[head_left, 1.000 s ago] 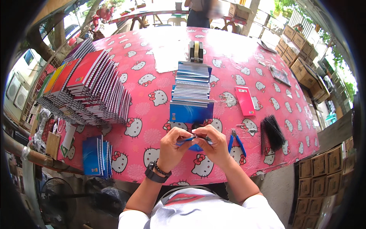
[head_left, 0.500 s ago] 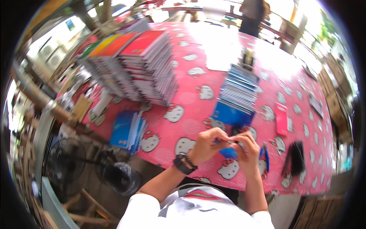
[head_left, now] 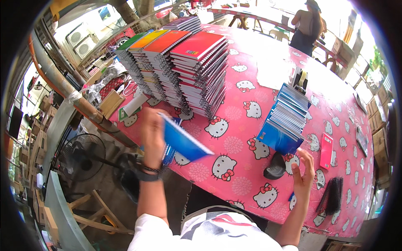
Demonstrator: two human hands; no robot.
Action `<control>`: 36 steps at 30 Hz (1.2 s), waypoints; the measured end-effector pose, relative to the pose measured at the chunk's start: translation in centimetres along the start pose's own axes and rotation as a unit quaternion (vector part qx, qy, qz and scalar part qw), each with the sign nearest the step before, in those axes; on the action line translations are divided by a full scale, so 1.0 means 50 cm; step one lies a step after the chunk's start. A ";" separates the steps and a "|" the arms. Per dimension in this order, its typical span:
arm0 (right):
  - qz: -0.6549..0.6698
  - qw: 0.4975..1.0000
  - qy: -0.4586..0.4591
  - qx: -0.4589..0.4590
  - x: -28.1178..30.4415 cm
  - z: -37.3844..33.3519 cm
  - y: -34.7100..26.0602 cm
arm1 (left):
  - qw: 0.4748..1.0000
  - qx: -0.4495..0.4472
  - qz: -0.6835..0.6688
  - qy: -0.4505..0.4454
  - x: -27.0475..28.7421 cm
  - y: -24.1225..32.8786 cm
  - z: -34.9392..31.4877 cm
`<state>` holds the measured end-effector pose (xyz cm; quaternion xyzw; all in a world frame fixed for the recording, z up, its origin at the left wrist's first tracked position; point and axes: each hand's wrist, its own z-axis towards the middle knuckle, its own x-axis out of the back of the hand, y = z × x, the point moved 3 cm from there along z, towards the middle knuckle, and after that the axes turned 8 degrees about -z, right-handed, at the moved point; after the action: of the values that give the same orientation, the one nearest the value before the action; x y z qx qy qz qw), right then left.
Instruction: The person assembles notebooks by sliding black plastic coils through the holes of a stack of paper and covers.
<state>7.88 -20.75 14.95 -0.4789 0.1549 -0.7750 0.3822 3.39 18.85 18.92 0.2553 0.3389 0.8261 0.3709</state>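
My left hand [head_left: 151, 129], blurred by motion, is closed on the edge of a blue notebook [head_left: 186, 140] and holds it tilted above the table's left edge. Beneath it, partly hidden, lies a small pile of blue spiral notebooks [head_left: 169, 154]. On the right, my right hand [head_left: 305, 169] is open with its fingers apart and nothing in it. Just left of it rests a rounded black object [head_left: 275, 166] whose kind I cannot make out. Beyond that hand, a leaning row of blue notebooks [head_left: 281, 123] stretches away across the pink patterned tablecloth [head_left: 232, 146].
Tall stacks of spiral notebooks with red [head_left: 199, 45], orange, yellow and green covers stand at the back left. Black coils [head_left: 331, 195] and a pink box [head_left: 326, 150] lie right. A tape dispenser [head_left: 300, 79] sits behind the row. A fan [head_left: 81, 157] stands left; another person [head_left: 307, 29] is far back.
My hands, together in front of me before, are now apart. The left has swung left with a blue notebook; the right has opened. The whole view has shifted.
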 end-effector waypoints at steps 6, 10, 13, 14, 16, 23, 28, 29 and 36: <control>-0.010 0.995 -0.093 0.042 -0.024 -0.008 0.011 | 0.913 -0.069 0.342 -0.209 0.064 -0.101 0.104; -0.078 0.995 -0.012 0.062 -0.048 0.026 0.063 | 0.897 -0.168 0.352 -0.210 -0.018 -0.207 0.023; -0.166 0.980 0.056 0.095 -0.091 0.071 0.095 | 0.935 -0.138 0.264 -0.192 -0.006 -0.200 0.033; -0.200 0.974 0.063 0.088 -0.096 0.082 0.101 | 0.950 -0.098 0.221 -0.200 -0.012 -0.181 0.039; -0.256 0.961 0.071 0.073 -0.109 0.095 0.118 | 0.961 -0.076 0.153 -0.217 -0.042 -0.125 0.046; -0.185 0.972 0.119 0.083 -0.083 0.125 0.136 | 0.954 -0.221 0.023 -0.200 -0.281 0.077 -0.040; 0.057 0.996 -0.012 0.067 -0.019 0.047 -0.018 | 0.929 -0.270 0.149 -0.204 -0.348 0.160 -0.093; 0.080 0.994 -0.037 0.072 -0.023 0.024 -0.038 | 0.920 -0.252 0.132 -0.270 -0.351 0.150 -0.111; -0.174 0.979 -0.108 0.017 -0.105 -0.094 0.058 | 0.922 -0.147 0.087 -0.347 -0.316 0.077 -0.128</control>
<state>6.42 -19.36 7.61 -0.5730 0.0135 -0.7758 0.2640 6.79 2.17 15.01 0.4972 0.0401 0.7551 0.4254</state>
